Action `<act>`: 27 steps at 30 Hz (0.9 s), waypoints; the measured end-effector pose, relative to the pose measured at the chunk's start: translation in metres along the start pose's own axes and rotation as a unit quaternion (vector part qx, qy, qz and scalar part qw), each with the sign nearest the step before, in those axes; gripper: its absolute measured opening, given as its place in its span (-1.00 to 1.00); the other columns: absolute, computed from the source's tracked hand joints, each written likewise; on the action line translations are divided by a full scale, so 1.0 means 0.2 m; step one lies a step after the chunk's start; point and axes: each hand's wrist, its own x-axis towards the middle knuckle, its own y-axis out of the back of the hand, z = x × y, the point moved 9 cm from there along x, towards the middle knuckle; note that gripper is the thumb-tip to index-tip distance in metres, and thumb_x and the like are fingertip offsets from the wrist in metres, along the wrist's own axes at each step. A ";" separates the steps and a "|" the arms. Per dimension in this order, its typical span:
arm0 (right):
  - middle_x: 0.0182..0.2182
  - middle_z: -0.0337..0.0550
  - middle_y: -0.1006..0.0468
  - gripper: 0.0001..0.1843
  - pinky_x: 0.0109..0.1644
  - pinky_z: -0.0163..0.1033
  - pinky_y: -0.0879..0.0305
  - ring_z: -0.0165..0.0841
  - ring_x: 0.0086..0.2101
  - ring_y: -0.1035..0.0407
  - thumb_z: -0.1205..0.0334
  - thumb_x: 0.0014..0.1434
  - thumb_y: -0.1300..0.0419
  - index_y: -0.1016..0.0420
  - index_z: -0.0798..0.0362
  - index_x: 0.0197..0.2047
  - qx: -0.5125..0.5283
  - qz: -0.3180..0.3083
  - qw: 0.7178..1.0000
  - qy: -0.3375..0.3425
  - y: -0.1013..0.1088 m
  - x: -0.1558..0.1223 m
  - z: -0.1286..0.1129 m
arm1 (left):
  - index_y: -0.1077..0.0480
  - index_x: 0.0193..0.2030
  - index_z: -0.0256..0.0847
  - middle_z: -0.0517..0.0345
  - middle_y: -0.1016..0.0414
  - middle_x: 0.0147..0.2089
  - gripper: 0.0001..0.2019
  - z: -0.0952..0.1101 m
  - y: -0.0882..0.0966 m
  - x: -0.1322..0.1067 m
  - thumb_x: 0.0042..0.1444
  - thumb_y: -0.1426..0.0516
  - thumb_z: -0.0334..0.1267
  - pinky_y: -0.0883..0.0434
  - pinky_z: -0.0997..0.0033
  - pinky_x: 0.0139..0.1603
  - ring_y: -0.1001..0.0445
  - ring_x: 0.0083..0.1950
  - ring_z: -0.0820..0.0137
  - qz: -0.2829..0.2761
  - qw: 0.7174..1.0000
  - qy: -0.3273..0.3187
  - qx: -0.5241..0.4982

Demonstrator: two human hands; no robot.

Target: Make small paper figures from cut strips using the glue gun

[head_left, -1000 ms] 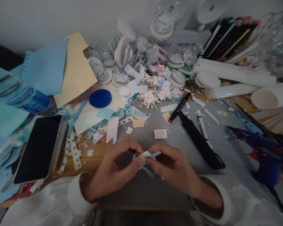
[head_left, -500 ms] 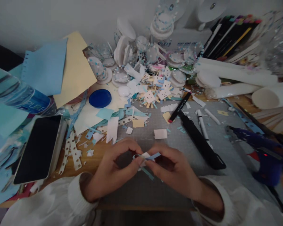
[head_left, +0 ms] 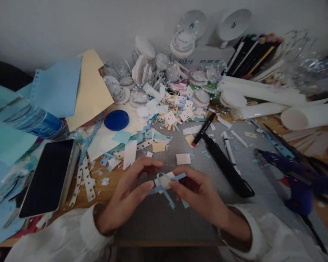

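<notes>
My right hand (head_left: 198,187) pinches a small white paper piece (head_left: 167,179) between thumb and fingers at its right edge. Narrow blue paper strips (head_left: 168,197) stick out from it, and one curls in a loop over its face. My left hand (head_left: 133,187) is at the piece's left side, with thumb and index finger apart. The left thumb tip is at the piece's left edge; whether it touches is hard to tell. Just beyond my hands a blank white paper rectangle (head_left: 183,159) lies on the grey cutting mat (head_left: 164,225).
A black box cutter (head_left: 229,167), markers (head_left: 203,129) and a blue glue gun (head_left: 297,178) lie to the right. Paper faces (head_left: 171,118) and white foam shapes (head_left: 142,71) are heaped behind. A phone (head_left: 47,178), water bottle (head_left: 30,114) and blue lid (head_left: 116,120) are on the left.
The left fingers have spread from their pinch on the paper piece. More of the piece and its blue strips shows now. The view has tilted up slightly.
</notes>
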 end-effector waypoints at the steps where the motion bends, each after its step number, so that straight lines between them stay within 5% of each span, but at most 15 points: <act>1: -0.53 -0.32 -0.36 -0.81 -0.57 -0.43 -0.21 -0.52 -0.58 -0.25 0.11 0.15 -0.24 -0.38 0.03 -0.26 0.004 0.005 1.000 0.005 0.01 0.00 0.00 | -0.41 -0.01 -0.10 0.01 -0.43 -0.07 -0.74 0.01 0.03 0.00 0.25 -0.06 -0.09 -0.39 0.27 -0.04 -0.41 -0.04 0.22 0.030 0.999 -0.010 -0.002; 7: -0.40 -0.30 -0.43 -0.78 -0.58 -0.43 -0.27 -0.53 -0.58 -0.28 0.06 0.23 -0.13 -0.19 -0.04 -0.16 -0.043 0.000 0.998 0.038 0.00 0.02 0.02 | -0.38 -0.28 -0.13 0.14 -0.36 -0.30 -0.84 0.12 0.16 -0.02 0.30 -0.01 -0.28 -0.31 0.37 -0.18 -0.35 -0.21 0.35 0.136 0.986 -0.088 0.050; 13: -0.40 -0.25 -0.49 -0.86 -0.50 -0.38 -0.33 -0.44 -0.47 -0.41 0.21 0.21 -0.12 -0.24 -0.01 -0.16 -0.192 -0.009 0.977 0.089 -0.04 0.03 0.06 | -0.28 -0.39 -0.17 0.18 -0.29 -0.38 -0.77 0.11 0.22 -0.14 0.30 0.05 -0.24 -0.27 0.41 -0.26 -0.31 -0.27 0.37 0.165 0.979 -0.058 0.108; 21: -0.15 -0.06 -0.48 -0.85 0.04 -0.03 -0.28 -0.20 -0.07 -0.34 0.26 0.22 -0.12 -0.41 0.00 -0.12 -0.397 0.025 0.883 0.248 0.01 -0.05 -0.12 | -0.17 -0.50 -0.15 0.24 -0.24 -0.48 -0.71 0.06 0.24 -0.23 0.26 0.09 -0.21 -0.27 0.42 -0.34 -0.28 -0.40 0.41 0.167 0.972 -0.018 0.165; 27: -0.09 -0.01 -0.46 -0.79 0.09 0.05 -0.18 -0.16 -0.02 -0.28 0.28 0.27 -0.07 -0.41 0.03 -0.04 -0.500 0.058 0.818 0.277 0.20 -0.10 -0.23 | -0.17 -0.51 -0.16 0.29 -0.19 -0.53 -0.68 0.04 0.24 -0.22 0.27 0.05 -0.16 -0.19 0.45 -0.45 -0.20 -0.47 0.45 0.153 0.968 -0.016 0.196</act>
